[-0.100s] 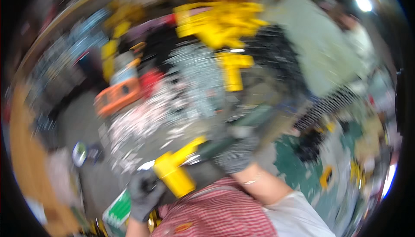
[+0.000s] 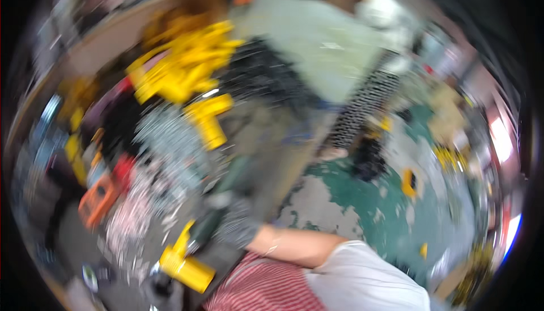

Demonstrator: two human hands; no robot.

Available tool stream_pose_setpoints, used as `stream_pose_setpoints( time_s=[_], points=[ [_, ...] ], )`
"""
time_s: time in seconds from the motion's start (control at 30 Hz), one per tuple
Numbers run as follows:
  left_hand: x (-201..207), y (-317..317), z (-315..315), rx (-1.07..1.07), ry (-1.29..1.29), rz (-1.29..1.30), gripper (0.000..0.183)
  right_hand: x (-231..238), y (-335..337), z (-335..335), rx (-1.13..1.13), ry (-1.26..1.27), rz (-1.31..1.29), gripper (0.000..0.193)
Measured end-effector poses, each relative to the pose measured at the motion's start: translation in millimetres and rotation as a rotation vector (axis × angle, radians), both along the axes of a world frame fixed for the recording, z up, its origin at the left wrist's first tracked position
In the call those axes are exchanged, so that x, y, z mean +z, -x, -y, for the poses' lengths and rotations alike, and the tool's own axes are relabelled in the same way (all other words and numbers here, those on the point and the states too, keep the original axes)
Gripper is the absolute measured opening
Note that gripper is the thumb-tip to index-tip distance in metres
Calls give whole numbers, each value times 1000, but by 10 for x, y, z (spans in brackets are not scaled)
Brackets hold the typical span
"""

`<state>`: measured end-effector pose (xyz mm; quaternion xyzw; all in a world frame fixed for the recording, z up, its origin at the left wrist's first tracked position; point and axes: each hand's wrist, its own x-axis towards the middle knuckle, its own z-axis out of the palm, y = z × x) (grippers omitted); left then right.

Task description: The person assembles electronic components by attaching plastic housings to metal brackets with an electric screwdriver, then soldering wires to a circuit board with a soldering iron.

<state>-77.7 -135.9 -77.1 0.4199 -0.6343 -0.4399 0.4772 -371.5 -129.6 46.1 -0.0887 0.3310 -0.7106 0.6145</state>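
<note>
The whole picture is smeared by motion. My right hand (image 2: 239,223), in a grey glove, is wrapped round a dark green stick-shaped tool (image 2: 205,227) that looks like an electric screwdriver. The tool's lower end lies against a yellow T-shaped plastic part (image 2: 188,268), low and left of centre. My left hand (image 2: 165,289), gloved too and partly cut off by the lower edge, is closed at the left end of this yellow part. Its fingers are blurred. Whether the tool's tip touches a screw cannot be made out.
On the bench beyond lie a yellow part (image 2: 211,123), a heap of yellow parts (image 2: 187,64), black pieces (image 2: 263,73), grey-blue pieces (image 2: 170,135) and pale pinkish pieces (image 2: 129,214). An orange holder (image 2: 97,200) stands left. Right is a worn green floor (image 2: 340,183); another person (image 2: 385,10) is behind.
The view has swung to the right, so bench, heaps and both hands appear farther left, and my left hand sits lower at the edge. Both hands keep their hold.
</note>
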Motion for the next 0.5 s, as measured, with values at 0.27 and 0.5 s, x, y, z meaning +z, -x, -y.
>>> stream_pose_setpoints(
  time_s=[0.27,0.5],
  points=[
    [325,-602,597,-140,-121,139,40,-307,-505,565,-14,390,325,24],
    [242,-644,758,-215,-185,48,39,-161,-512,583,-53,358,349,23]
  ],
)
